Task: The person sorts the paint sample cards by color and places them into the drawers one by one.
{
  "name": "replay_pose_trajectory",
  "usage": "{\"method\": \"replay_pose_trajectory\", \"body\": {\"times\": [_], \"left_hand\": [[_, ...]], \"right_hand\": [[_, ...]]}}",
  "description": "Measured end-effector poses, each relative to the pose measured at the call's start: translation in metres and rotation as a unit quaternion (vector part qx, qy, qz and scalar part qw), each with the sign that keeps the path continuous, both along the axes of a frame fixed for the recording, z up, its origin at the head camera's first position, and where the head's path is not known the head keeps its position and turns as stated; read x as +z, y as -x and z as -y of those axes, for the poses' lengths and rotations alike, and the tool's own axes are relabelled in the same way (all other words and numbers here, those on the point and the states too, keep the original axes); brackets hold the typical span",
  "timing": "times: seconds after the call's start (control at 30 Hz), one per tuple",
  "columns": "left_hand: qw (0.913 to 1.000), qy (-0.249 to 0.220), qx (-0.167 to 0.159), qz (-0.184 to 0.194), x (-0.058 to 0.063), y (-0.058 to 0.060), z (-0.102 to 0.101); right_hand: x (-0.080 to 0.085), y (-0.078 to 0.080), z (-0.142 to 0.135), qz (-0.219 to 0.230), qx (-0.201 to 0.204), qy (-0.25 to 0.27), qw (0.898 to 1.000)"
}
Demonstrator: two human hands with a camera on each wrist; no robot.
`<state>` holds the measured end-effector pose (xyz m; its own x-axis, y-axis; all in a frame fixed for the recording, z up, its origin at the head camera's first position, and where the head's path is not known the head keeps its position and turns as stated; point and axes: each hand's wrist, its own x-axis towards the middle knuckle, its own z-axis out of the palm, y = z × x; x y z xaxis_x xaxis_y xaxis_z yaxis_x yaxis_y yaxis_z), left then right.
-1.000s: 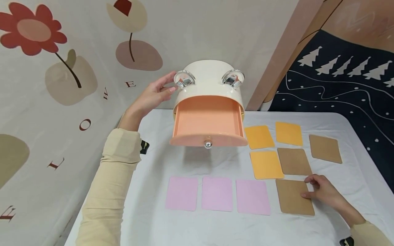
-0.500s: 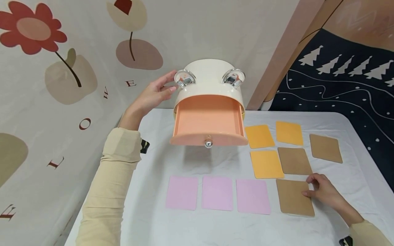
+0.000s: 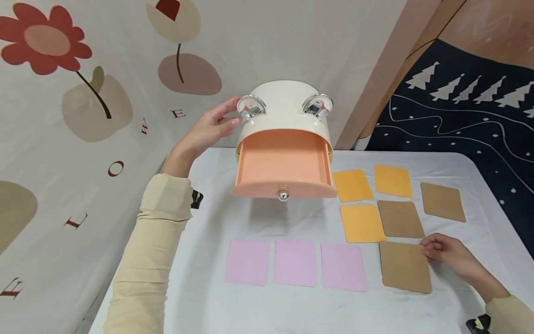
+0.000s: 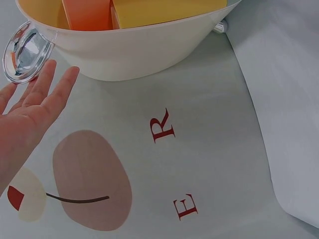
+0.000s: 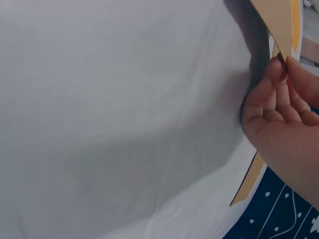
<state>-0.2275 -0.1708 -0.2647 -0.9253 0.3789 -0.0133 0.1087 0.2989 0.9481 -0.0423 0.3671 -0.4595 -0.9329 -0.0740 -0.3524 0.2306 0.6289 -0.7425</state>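
Note:
A white drawer box [image 3: 288,98] with two shiny silver ear-like discs stands at the back of the table in the head view. Its peach drawer [image 3: 284,160] is pulled out, with a round silver knob [image 3: 283,195] on the front. My left hand [image 3: 206,132] is at the left silver disc [image 3: 251,106], fingers extended; in the left wrist view the fingertips reach the disc's edge [image 4: 25,57]. My right hand [image 3: 452,260] pinches the right edge of the nearest brown square card [image 3: 403,268]. The right wrist view shows thumb and fingers on the edge of that card [image 5: 276,25].
Two more brown cards [image 3: 400,219] and three yellow cards [image 3: 362,223] lie on the right of the white-covered table [image 3: 300,311]. Three pink cards [image 3: 295,263] form a row in front of the box. A patterned curtain [image 3: 125,55] hangs behind and to the left.
My right hand and the nearest brown card have shifted slightly right, and the fingers have closed in on the card's edge. The left hand, box and drawer stay put.

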Motion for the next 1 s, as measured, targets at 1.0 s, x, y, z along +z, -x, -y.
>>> {"method": "replay_pose_trajectory", "body": {"times": [1.0], "left_hand": [[1.0,0.006,-0.002,-0.001,-0.002,0.003,0.0]], "right_hand": [[0.172,0.12,0.07,-0.138,-0.032,0.134,0.981]]}}
